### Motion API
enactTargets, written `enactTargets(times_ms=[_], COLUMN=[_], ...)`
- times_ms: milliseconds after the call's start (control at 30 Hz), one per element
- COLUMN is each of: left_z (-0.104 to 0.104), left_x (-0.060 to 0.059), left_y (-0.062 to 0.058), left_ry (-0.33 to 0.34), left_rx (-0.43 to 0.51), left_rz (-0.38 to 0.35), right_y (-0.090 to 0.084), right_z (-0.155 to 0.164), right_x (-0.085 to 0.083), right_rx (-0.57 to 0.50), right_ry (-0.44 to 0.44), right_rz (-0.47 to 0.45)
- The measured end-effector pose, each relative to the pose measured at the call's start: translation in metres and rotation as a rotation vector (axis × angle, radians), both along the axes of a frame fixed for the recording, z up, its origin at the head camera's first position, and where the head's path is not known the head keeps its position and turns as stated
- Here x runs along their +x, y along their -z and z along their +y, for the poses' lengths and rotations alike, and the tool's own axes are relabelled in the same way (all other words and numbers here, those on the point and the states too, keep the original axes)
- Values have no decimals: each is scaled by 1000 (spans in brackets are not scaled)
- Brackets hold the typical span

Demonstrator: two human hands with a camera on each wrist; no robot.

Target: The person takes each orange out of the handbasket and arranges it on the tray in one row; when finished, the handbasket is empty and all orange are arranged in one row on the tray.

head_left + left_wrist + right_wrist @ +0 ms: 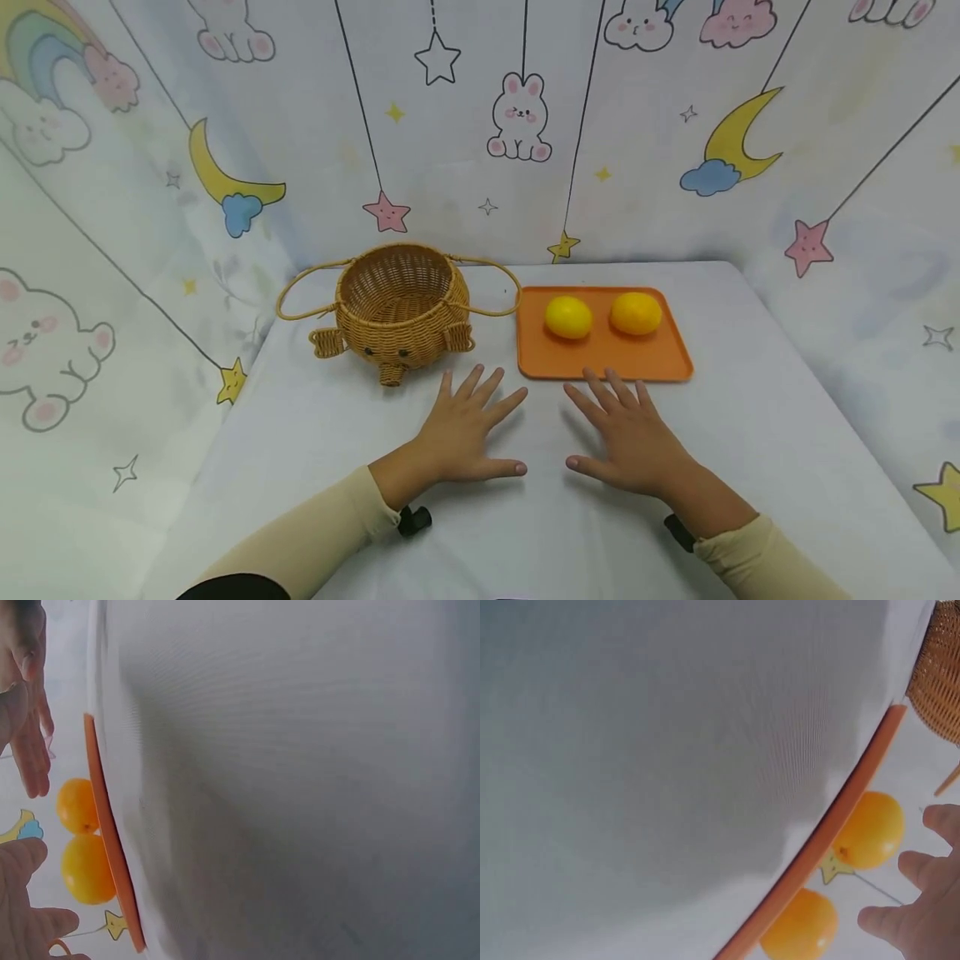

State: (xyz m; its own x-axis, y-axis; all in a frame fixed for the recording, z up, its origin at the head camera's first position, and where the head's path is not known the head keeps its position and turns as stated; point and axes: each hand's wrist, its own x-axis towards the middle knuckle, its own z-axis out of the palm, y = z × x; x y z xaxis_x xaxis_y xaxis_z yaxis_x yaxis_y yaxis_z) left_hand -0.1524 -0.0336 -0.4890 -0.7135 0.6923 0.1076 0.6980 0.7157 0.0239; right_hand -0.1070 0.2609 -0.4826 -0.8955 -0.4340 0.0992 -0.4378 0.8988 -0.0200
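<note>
Left hand [465, 433] and right hand [630, 437] are lying flat, fingers released, near two round yellow lemons [568, 317] on an orange plastic tray [600, 358]; they look firm, light, best cupped around the middle.

Head view bright, evenly lit from above; soft short shadows under both hands on the white tablecloth [525, 533]. No glare. Edges bow with wide-angle distortion. Wrist views soft, cloth close to the lens blurred, a broad grey shadow across it.
</note>
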Motion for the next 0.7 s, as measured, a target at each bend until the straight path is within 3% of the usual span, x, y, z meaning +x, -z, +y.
enactTargets(times_ms=[267, 533, 700], left_z=[28, 72, 98], left_x=[-19, -55, -83], left_y=[-7, -19, -27], left_ry=[12, 6, -6], left_rx=[-2, 0, -25], left_rz=[-25, -51, -26], right_y=[-10, -24, -28], right_z=[10, 28, 40], right_x=[-5, -12, -15], right_rx=[7, -6, -18], right_ry=[44, 120, 179], right_rz=[-4, 0, -8])
